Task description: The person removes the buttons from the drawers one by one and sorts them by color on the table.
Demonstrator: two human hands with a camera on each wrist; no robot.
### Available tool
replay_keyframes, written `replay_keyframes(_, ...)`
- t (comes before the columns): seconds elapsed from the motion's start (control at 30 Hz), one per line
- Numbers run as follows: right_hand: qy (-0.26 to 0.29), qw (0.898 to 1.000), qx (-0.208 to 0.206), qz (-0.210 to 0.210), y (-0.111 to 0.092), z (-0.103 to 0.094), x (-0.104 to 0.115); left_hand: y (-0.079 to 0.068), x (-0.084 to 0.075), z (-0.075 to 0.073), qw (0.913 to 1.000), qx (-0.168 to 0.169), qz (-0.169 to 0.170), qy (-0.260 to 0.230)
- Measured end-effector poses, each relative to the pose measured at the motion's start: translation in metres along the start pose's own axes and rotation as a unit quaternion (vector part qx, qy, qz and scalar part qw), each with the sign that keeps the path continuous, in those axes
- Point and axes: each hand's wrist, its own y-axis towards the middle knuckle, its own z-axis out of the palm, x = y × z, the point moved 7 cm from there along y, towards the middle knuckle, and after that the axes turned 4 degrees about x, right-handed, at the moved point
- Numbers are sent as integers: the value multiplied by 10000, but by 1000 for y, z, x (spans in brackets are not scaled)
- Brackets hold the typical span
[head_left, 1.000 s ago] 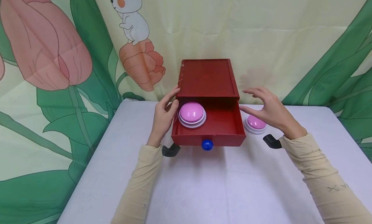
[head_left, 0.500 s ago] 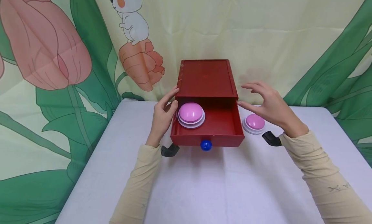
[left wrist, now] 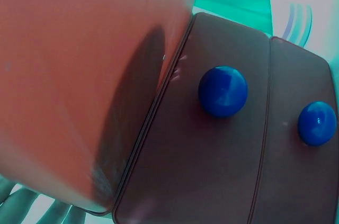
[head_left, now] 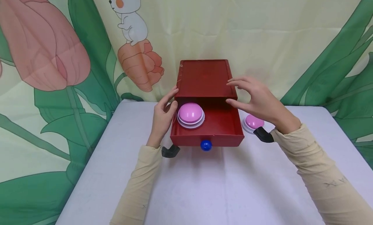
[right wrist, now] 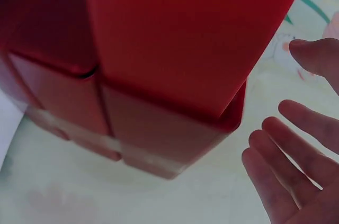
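Right hand (head_left: pixel 259 101) shifted toward nine o'clock; I see fingers spread, empty. Round pink button (head_left: pixel 190 114) in pulled-out drawer (head_left: pixel 222 125), eight o'clock from them; left hand (head_left: pixel 162 117), fingers loose against cabinet (head_left: pixel 204 77), nearer.

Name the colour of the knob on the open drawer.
Blue; the knob shows best in the head view.

Right of the obstructing pink button (head_left: pixel 190 113), the drawer (head_left: pixel 221 124) has room.
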Motion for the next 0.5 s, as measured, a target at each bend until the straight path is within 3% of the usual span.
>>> replay_keyframes(0.3, -173, 9988, 410, -204, 19, 4, 22, 1, 0, 0, 10000, 17, 8, -61)
replay_keyframes(0.5, -465, 9952, 665, -550, 32, 10, 37, 0, 0, 0, 10000, 13, 6, -79)
